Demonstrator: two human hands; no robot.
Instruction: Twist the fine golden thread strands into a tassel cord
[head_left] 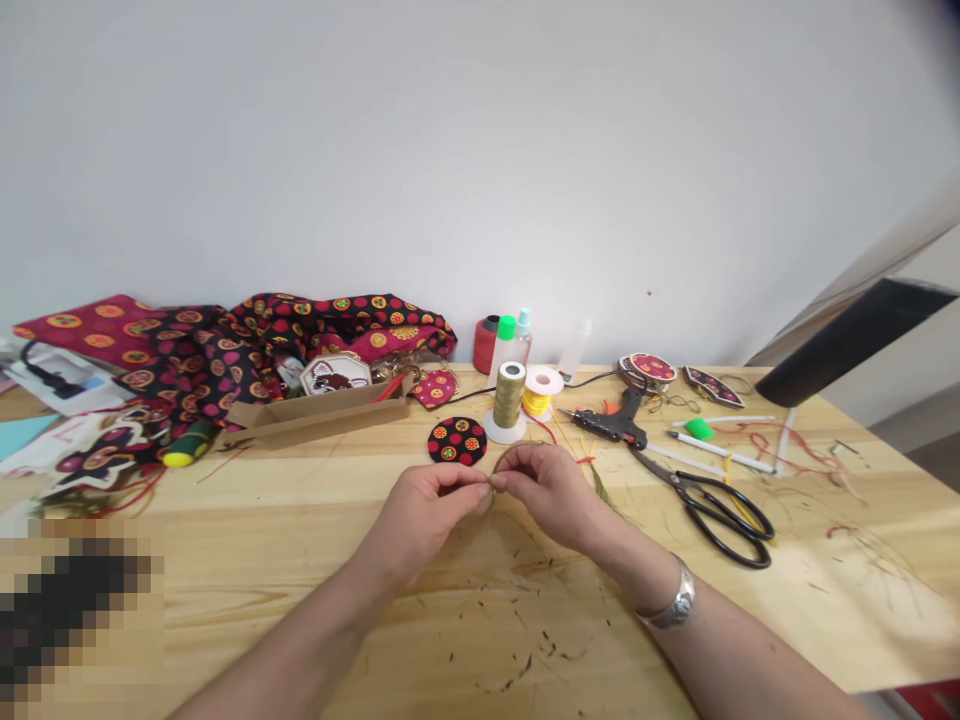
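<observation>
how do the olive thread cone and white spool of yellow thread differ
The olive thread cone is taller and slimmer; the white spool of yellow thread is squatter. The cone's thread is olive; the spool's, bright yellow. The cone stands nearer the camera than the spool. Both carry wound thread.

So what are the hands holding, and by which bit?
Seemingly thin thread, pinched where the left hand and right hand meet; which bit is too small to tell.
</observation>
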